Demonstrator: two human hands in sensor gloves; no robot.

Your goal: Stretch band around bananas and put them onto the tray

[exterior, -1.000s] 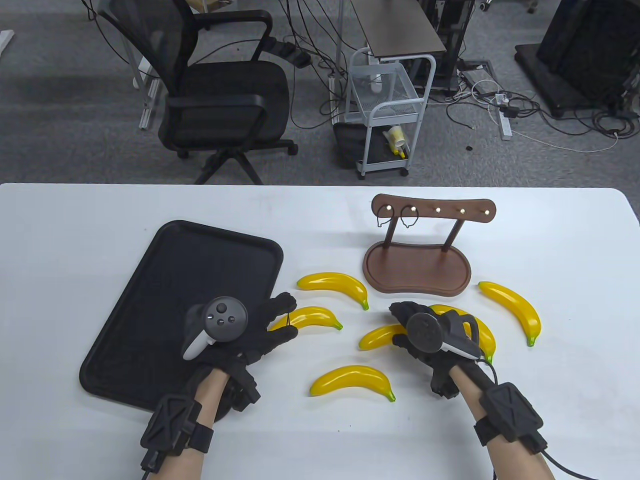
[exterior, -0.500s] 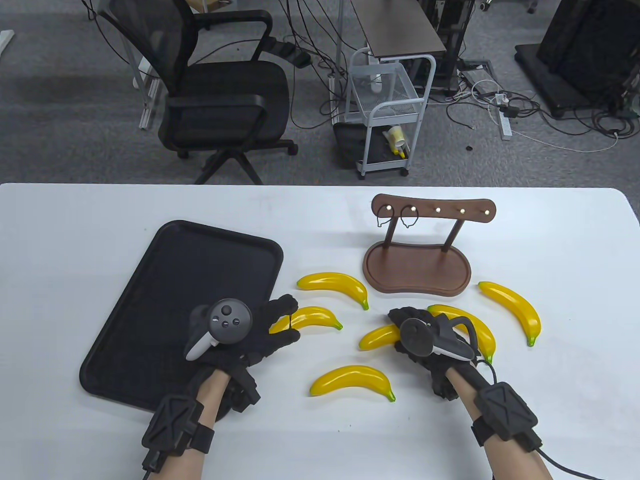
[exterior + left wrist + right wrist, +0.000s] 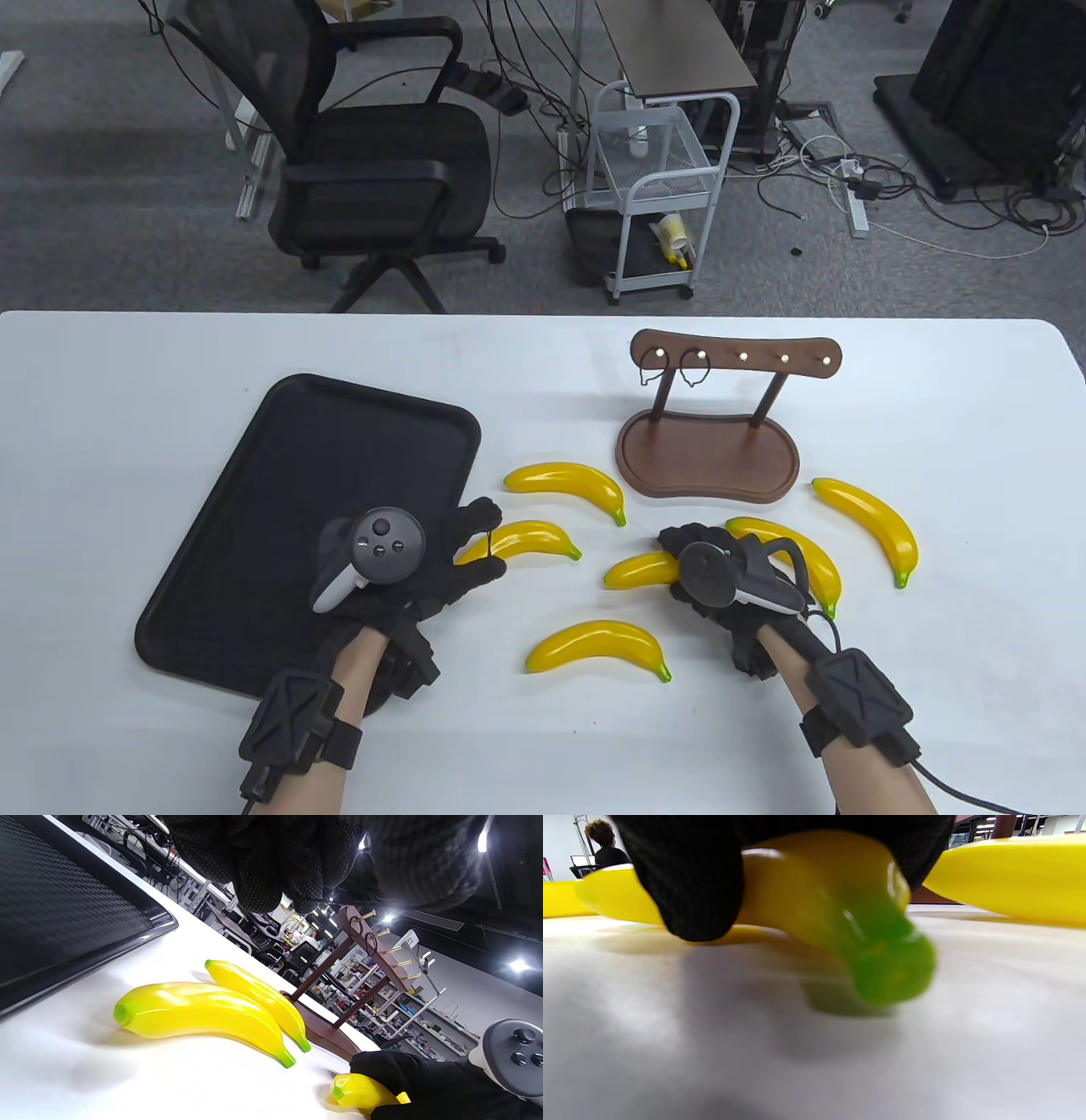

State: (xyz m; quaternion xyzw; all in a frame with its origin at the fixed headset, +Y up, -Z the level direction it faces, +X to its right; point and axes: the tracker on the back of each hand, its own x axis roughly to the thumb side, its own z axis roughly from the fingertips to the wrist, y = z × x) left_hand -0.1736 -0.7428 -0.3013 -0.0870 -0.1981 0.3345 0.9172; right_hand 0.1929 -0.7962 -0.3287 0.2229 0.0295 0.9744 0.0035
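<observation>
Gathering step: right hand (image 3: pixel 717 577) curls round a banana (image 3: pixel 636 571) low on the table, left hand (image 3: pixel 424 560) holds a thin band (image 3: pixel 491 543) stretched between spread fingers beside the tray (image 3: pixel 254 475) (empty as yet); next, I judge, threading fruit through that loop.

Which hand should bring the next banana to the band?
Right, probably. The right hand already grips a banana; the left hand is busy with a thin black band between its fingers.
</observation>
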